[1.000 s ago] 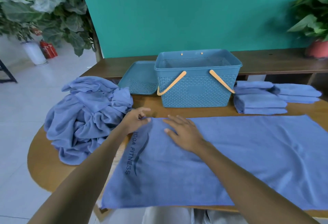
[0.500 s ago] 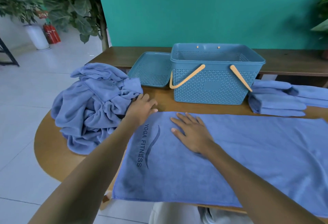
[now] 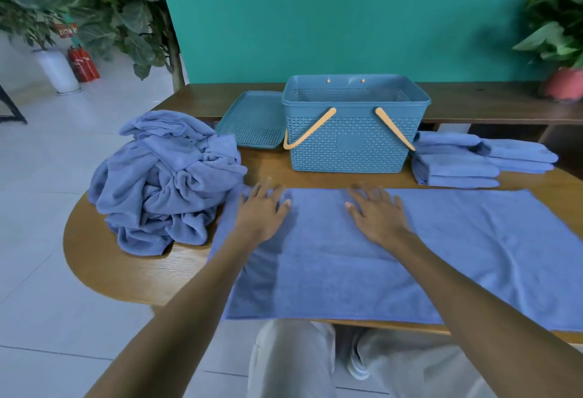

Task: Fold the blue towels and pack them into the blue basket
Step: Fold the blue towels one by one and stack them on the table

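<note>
A blue towel (image 3: 410, 255) lies spread flat along the near edge of the wooden table (image 3: 126, 271). The left hand (image 3: 260, 211) and right hand (image 3: 378, 214) rest on it palm down, fingers straight, set apart. Behind stands the blue basket (image 3: 353, 142), flanked by its lid (image 3: 252, 123), a crumpled towel heap (image 3: 164, 180) and folded towels (image 3: 457, 164).

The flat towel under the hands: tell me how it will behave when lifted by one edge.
The flat towel is probably floppy: it lies limp on the table, so a lifted edge should drape and sag. Its near edge overhangs, so pulling may slide it off.
</note>
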